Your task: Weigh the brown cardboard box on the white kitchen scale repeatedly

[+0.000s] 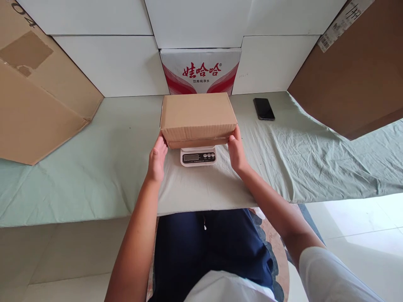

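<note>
A closed brown cardboard box (199,113) is held level between my two hands, over a small white kitchen scale (198,161). The box covers most of the scale; only the front panel with its display and buttons shows. Whether the box rests on the scale's plate I cannot tell. My left hand (157,157) presses the box's left side near the front corner, its fingers partly hidden behind it. Against the front right corner lies my right hand (236,149), thumb on the front face.
Behind the box stands a white and red carton (201,69) with Chinese lettering. A black phone (264,109) lies to the right on the pale green cloth (126,167). Large cardboard panels flank the table, on the left (44,96) and on the right (355,75).
</note>
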Demonstrator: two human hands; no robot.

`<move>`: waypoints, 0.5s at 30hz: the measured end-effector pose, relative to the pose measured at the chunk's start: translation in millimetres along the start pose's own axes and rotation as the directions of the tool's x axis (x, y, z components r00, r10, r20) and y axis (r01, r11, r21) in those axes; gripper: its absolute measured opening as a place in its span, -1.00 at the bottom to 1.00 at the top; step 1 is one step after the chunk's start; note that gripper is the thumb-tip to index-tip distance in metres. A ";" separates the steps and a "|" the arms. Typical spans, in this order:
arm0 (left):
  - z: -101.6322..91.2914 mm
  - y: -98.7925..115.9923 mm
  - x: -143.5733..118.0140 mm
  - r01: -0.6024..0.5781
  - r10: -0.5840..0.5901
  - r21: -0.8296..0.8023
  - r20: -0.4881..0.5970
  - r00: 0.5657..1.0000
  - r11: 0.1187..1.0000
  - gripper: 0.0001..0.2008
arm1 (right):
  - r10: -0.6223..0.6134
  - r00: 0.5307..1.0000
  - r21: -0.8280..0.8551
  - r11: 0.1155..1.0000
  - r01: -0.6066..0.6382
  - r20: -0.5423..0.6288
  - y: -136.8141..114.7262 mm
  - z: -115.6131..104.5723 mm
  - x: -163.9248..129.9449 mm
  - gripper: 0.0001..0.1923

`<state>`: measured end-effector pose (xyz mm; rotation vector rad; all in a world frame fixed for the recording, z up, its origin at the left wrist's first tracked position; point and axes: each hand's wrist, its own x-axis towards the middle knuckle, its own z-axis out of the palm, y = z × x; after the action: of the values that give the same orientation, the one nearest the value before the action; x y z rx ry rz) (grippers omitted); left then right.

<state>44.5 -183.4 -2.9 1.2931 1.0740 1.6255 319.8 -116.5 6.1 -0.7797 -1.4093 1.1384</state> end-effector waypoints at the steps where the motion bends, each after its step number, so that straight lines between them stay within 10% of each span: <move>1: 0.7 0.4 -0.3 -0.001 0.001 0.000 0.005 1.000 1.000 0.03 | -0.015 1.000 0.007 1.000 0.015 0.000 0.5 2.0 -0.9 -0.23; 15: 8.1 11.4 7.7 -0.046 0.046 -0.008 -0.015 0.999 0.999 -0.01 | -0.005 1.000 -0.009 1.000 0.005 0.004 -8.3 15.0 -3.2 -0.05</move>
<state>50.4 -178.9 11.3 1.3109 1.0524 1.6750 306.9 -125.2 13.8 -0.7803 -1.4201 1.1309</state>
